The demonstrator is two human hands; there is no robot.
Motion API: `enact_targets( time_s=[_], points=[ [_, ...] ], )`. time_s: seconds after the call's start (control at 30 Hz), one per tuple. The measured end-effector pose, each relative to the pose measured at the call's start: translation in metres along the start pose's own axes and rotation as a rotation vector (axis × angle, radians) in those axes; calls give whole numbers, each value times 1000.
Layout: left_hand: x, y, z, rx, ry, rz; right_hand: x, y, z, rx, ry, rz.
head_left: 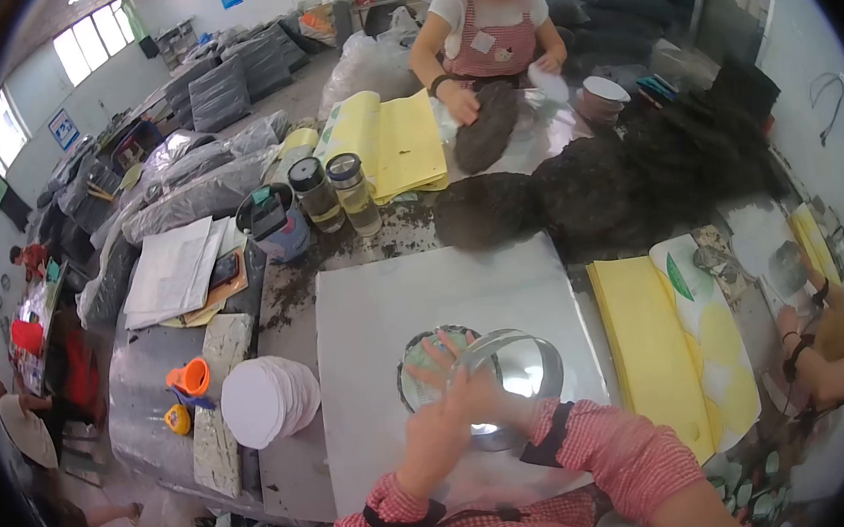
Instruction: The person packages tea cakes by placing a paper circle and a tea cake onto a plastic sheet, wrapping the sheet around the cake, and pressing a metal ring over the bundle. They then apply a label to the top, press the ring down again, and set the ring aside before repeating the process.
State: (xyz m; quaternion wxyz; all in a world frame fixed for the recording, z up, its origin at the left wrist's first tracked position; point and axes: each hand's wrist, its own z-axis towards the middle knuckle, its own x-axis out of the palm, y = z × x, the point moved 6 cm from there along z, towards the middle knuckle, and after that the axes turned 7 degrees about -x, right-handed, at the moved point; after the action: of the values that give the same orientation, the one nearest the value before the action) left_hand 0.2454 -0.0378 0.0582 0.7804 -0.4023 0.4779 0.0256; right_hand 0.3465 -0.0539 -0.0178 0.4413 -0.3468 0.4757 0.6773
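Right hand (489,395): reaching in from the right side, grip spreading wide, fingers fanning over a round, dark-edged green piece (417,388). Left hand (437,437): coming in from the left, grip narrowing, fingers extending to the near-left rim of a clear round dish (540,349); whether they are pinching it, one cannot tell. Round piece: lying near the middle of a pale board (370,303), the dish overlapping its right side in view. Board: resting on the worktop (293,337). Left of board: a stack of white discs (270,401) standing just beside it; an orange item (189,377) and a small yellow item (177,418) lying farther left; a phone (226,271) resting on papers (170,270). Beyond board: two lidded bottles (336,193) standing side by side, a bucket (278,228) sitting to their left, dark fibrous heaps (586,189) spreading to the right. Right of board: yellow sheets (645,344) lying in a pile beside a patterned sheet (715,338). Opposite: a co-worker (488,37) in a red checked apron is resting one hand on a dark oval mass (488,129).
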Motion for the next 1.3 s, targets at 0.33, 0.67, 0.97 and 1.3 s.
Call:
enact_targets(
  time_s=[0.33,0.67,0.97,1.3],
  points=[
    [-22,44,-89,-449,-12,-81,15,67,-29,62,-49,550],
    [-64,142,-136,88,451,73,-25,40,-129,78,12,300],
    [-71,148,-86,20,358,-57,-58,126,-111,-214,52,626],
    [-59,130,-119,230,348,217,-22,-6,-112,331,-194,322]
  ],
)
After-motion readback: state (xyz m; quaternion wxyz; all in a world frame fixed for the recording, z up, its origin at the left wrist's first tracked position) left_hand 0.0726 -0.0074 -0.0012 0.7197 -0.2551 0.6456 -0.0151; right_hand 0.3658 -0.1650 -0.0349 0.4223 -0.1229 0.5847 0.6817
